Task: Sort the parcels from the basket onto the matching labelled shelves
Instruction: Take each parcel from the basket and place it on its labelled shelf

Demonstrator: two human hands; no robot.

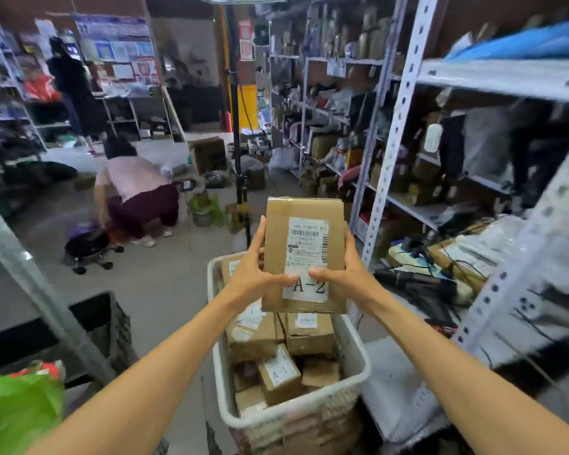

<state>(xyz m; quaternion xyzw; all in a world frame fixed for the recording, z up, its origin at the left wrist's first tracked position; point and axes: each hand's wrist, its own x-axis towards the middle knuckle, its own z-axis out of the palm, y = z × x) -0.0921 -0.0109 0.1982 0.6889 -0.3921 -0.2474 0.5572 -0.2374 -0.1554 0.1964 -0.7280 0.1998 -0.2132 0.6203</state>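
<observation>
Head view. A cardboard parcel (304, 251) is held upright in the air above the far end of the white basket (358, 356), its printed face toward the camera. The left hand (253, 274) grips its left edge and the right hand (345, 274) its right edge. Both thumbs press the front near a label (306, 287) reading "A-2". More parcels (280, 372) lie stacked inside the basket, one marked "A-1". Metal shelves (401, 93) loaded with packages stand to the right, just beside the basket. On the floor, at left and well apart, a person (135, 188) crouches near a wheeled stool (89, 247). A green bag (17, 412) fills the lower left corner.
</observation>
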